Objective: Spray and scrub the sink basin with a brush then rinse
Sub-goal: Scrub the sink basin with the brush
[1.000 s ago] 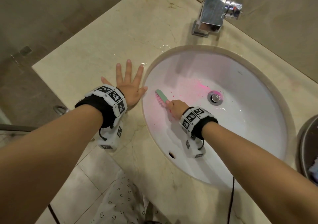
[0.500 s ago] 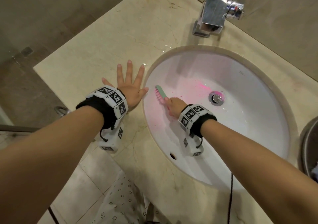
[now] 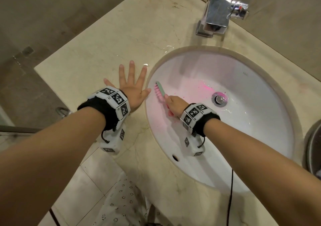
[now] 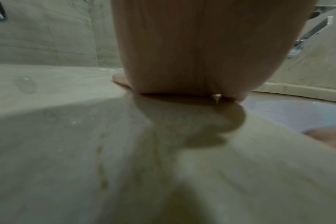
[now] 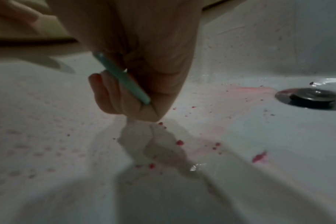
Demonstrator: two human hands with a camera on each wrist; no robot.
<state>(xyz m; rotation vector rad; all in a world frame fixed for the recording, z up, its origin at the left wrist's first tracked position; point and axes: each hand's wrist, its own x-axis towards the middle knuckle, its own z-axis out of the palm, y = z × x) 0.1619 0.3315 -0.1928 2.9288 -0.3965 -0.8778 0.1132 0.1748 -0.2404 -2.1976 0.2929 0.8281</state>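
A white oval sink basin (image 3: 251,121) is set into the beige stone counter, smeared pink around the drain (image 3: 219,99) and down its left wall. My right hand (image 3: 174,105) grips a brush (image 3: 159,90) with a green back and pink bristles, its head pressed against the basin's left wall near the rim. In the right wrist view the fingers (image 5: 113,94) curl round the green handle (image 5: 123,78) above pink specks on the basin (image 5: 240,151). My left hand (image 3: 132,88) lies flat on the counter with fingers spread, just left of the rim. The left wrist view shows the palm (image 4: 192,53) resting on the stone.
A chrome faucet (image 3: 218,12) stands behind the basin. Water puddles lie on the counter (image 3: 104,40) near the rim's upper left. A dark round bin (image 3: 312,149) sits at the right edge. The counter's front edge drops to a tiled floor (image 3: 83,182).
The brush and my right hand have slid up and left along the basin's left wall, closer to the rim. My left hand has stayed flat on the counter.
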